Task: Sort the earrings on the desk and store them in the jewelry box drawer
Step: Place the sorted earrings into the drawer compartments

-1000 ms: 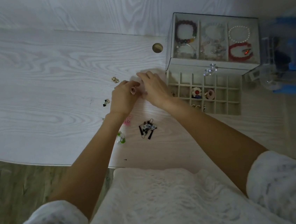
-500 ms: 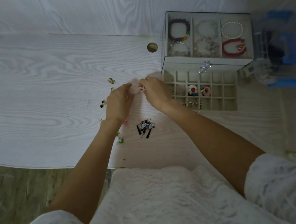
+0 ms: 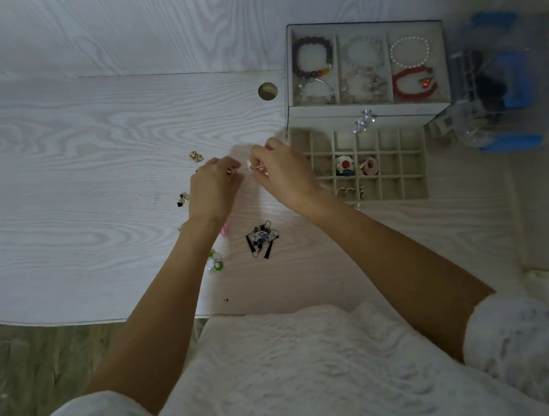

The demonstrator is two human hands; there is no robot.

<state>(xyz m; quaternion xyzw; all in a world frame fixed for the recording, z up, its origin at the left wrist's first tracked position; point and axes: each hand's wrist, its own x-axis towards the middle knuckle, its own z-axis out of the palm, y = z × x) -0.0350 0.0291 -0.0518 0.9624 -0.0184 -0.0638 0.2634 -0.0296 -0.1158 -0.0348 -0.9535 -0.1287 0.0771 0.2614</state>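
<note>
The right hand (image 3: 285, 176) pinches a small pink earring (image 3: 257, 168) in its fingers, just left of the open drawer (image 3: 396, 191). The left hand (image 3: 213, 188), fingers curled on something tiny, lies farther off.

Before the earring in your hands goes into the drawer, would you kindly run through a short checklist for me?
1. Jewelry box drawer pulled open: ok.
2. Free compartments in the grid: ok, several look empty.
3. Right hand pinches a small pinkish earring: ok.
4. Left hand holds its match: cannot tell, something small and dark at the fingers.
5. Path from hands to drawer unobstructed: ok.
6. Desk sorted: not ok; gold bow earring and black tassel earrings remain.
</note>
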